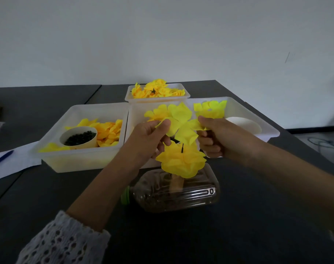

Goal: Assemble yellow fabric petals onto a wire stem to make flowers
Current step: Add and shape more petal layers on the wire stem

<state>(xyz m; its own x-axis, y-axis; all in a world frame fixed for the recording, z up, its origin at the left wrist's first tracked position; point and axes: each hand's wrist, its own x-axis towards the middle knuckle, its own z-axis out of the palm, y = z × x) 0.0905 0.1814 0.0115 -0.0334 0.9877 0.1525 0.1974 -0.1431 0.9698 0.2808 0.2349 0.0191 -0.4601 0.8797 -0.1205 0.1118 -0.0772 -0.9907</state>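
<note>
Both my hands are pinching one flat yellow fabric petal piece [181,122]: the left hand [151,139] is gripping its left lobe, the right hand [217,138] its right lobe. It is hanging just above the thin dark wire stem [182,148], which is poking up through gathered yellow petals [181,161] over a clear plastic bottle [173,191] lying in front of the white plastic trays [82,159].

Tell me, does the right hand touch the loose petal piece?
Touching: in the head view the right hand pinches an edge of the loose petal piece.

Only a moulded mark, perhaps "0", shows on the plastic bottle [181,189].
</note>
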